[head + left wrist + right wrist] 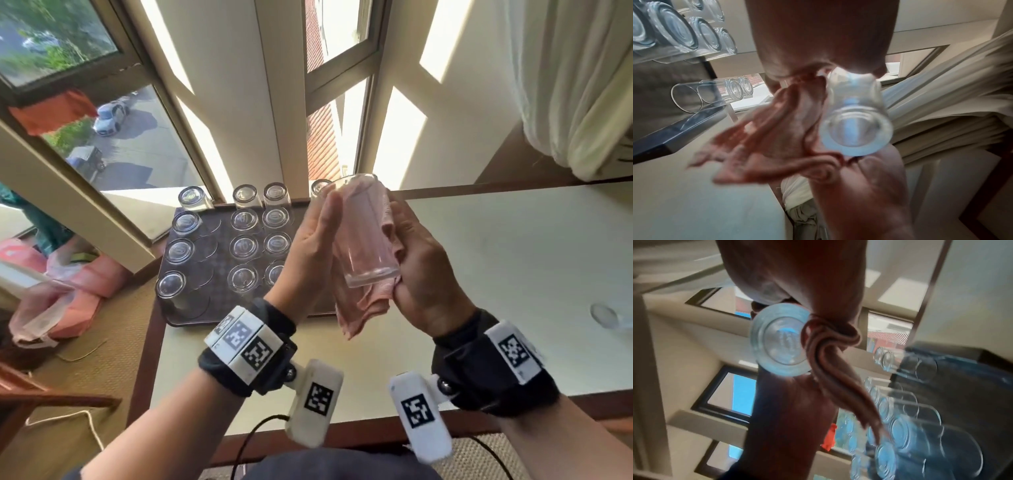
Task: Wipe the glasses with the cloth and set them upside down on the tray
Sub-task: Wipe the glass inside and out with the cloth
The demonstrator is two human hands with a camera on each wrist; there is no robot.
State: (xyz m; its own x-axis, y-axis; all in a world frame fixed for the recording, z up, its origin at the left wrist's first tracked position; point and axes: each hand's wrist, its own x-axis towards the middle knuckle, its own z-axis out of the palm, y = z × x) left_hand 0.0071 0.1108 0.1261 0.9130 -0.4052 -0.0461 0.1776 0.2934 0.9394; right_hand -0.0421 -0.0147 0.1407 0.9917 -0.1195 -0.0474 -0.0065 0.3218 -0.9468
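Note:
I hold a clear glass (359,240) tilted above the table, thick base toward me and mouth pointing away. My left hand (308,246) grips its left side. A pink cloth (356,315) wraps the right side, pressed on by my right hand (424,267), and its loose end hangs below the base. The left wrist view looks onto the glass (855,129) with the cloth (766,138) beside it. In the right wrist view the glass base (779,340) sits next to bunched cloth (830,353). Left of my hands, the dark tray (205,270) carries several upside-down glasses.
More glasses (245,195) stand along the window sill behind the tray. One glass (606,315) lies on the cream table (513,274) at the far right. A curtain (565,102) hangs at the upper right. Pink bags (68,291) lie on the floor to the left.

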